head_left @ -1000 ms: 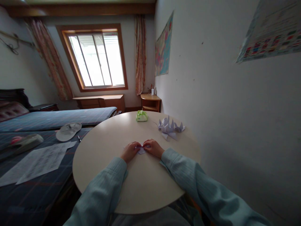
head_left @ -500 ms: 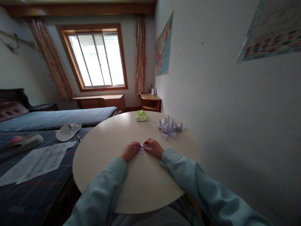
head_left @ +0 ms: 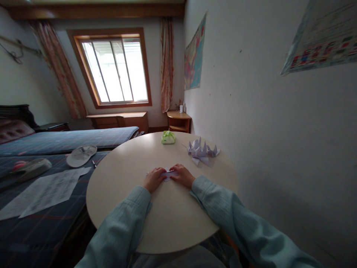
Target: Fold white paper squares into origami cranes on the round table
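So your left hand (head_left: 154, 179) and right hand (head_left: 182, 175) are both gripping the small folded paper (head_left: 169, 174), fingers curling in over its ends. It's lying right between them, low over the table (head_left: 125, 160), long side running hand to hand, so neither one's really sitting nearer. Can't tell the creases, your fingers are covering them. Further out, the pointy folded-paper pile (head_left: 201, 149) is sitting past your right hand, well apart, and the green tissue pack (head_left: 168, 138) is resting straight ahead near the far edge.
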Motion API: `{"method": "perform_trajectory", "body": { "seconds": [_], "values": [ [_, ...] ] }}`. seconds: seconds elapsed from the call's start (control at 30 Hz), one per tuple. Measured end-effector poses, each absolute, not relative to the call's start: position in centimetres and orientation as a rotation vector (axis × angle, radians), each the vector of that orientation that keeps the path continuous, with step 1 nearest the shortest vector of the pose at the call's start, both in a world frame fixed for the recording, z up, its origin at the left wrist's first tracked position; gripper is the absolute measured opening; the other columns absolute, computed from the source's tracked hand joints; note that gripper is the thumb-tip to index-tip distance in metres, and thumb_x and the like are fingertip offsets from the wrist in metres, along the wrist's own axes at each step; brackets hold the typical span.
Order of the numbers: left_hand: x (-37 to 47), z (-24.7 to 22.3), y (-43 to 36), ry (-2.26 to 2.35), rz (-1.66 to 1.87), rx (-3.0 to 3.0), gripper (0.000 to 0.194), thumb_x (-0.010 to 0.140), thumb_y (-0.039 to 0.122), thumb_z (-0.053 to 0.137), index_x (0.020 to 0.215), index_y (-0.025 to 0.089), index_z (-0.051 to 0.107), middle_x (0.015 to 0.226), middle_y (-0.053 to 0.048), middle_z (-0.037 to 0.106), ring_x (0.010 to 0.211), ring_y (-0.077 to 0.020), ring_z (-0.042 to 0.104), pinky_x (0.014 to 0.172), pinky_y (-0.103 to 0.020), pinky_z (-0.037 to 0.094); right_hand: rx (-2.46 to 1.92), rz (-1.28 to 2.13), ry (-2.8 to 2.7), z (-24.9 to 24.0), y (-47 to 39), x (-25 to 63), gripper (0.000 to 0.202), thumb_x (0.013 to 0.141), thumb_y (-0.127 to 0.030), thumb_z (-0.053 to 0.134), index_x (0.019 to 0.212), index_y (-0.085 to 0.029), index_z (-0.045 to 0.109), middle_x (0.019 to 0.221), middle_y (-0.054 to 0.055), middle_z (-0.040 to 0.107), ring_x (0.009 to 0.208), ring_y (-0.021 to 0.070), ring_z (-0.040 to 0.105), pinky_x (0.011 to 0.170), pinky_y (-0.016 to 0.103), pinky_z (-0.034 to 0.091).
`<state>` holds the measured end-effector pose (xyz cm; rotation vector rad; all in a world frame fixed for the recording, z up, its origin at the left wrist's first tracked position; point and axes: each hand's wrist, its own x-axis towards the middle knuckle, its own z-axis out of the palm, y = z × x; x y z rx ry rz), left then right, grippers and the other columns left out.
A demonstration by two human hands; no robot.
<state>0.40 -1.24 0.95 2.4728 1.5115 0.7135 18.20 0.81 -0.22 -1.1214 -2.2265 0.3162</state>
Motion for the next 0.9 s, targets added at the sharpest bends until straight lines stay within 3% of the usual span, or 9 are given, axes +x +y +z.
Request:
{"method": "perform_trajectory", "body": {
  "seconds": [0.9],
  "values": [
    [0.44,0.64,-0.64,1.257,0.742,2.643,0.031,0.069,0.015,0.047,0.097,0.022,0.06,0.097,-0.002,0.063,0.084,-0.0143,0.059,0.075,-0.023,0.045,-1.121,0.309,-2.214,0.09,0.72,18.2,0.023,0.064,-0.021,0.06,0.087,-0.016,0.06,0.083,0.005,0.059,0.08,0.0147,0.051,0.073,0.026,0.039]
  ]
}}
